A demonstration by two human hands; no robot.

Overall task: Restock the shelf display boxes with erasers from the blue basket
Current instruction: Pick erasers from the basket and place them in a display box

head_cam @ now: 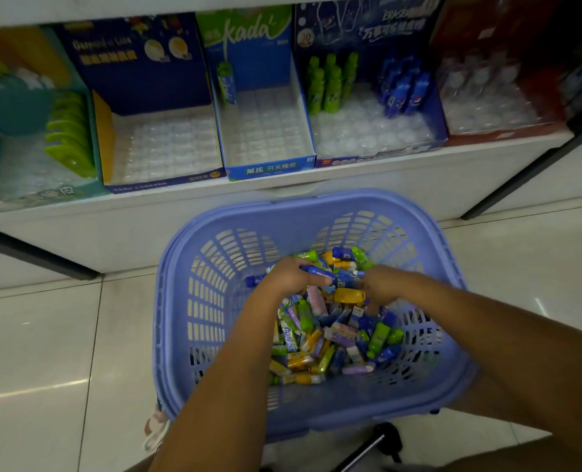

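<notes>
The blue basket point(194, 301) stands on the floor below the shelf, holding a heap of mixed erasers point(330, 338) in blue, green, yellow and pink. Both my hands are inside it. My left hand point(291, 277) grips several blue bottle-shaped erasers point(320, 272). My right hand point(380, 284) reaches into the heap beside it, fingers curled down among the erasers; what it holds is hidden. On the shelf, a dark blue display box point(368, 131) holds green and blue bottle erasers at its back. The Kada box point(265, 137) holds one green eraser.
Another dark blue box point(160, 148) with a clear tray shows no erasers. A teal box point(27, 158) at left holds lime green items, a red box point(500, 107) stands at right. Pale floor tiles surround the basket. A black stand point(381, 441) lies behind it.
</notes>
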